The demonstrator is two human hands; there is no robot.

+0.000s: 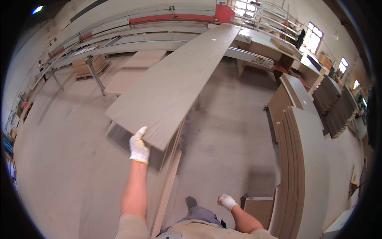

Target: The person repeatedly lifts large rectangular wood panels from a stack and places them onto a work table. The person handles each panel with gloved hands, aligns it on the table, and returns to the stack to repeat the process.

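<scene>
A long grey-brown wood-grain board (175,75) slants from near my left side up to the machine bench at the back. My left hand (139,148), in a white knit glove with a yellow cuff, grips the board's near edge, thumb on top and fingers underneath out of sight. A small white label (213,39) lies on the board's far part. My right hand (227,202), gloved likewise, hangs low by my right side with its fingers curled. It is apart from the board, and nothing shows in it.
At right stands a stack of boards (292,159), with another stack (296,93) behind it on a wheeled base. A long machine with a red beam (171,18) spans the back. Pinkish boards (135,71) lie left of the held board. More long boards (169,187) lie below it.
</scene>
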